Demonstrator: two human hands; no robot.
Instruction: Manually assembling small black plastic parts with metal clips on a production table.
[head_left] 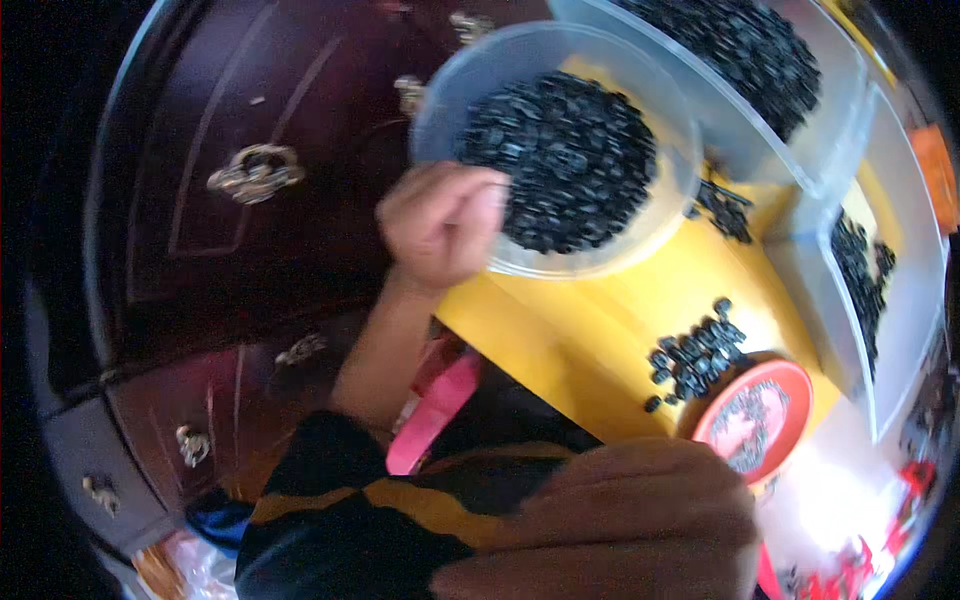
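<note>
My left hand [443,225] is held at the left side of a round clear plastic tub [590,265], in front of its rim. Its fingers are curled in a pinch, and whatever lies between them is too small or hidden to name. Small glossy black pieces [565,160] fill much of the tub's bottom. My right hand [625,520] looms large and blurred at the lower edge, close to my body, with its fingertips hidden. Near it, a round orange dish [803,400] contains small silvery bits, and a loose pile of black pieces [697,350] lies beside it.
A clear bin [790,165] at the far right contains many black pieces; a second clear bin [815,290] has fewer. All stand on a yellow tabletop [560,335]. A dark red cabinet with ornate handles [257,173] borders the left. A pink strip [435,415] hangs below the table edge.
</note>
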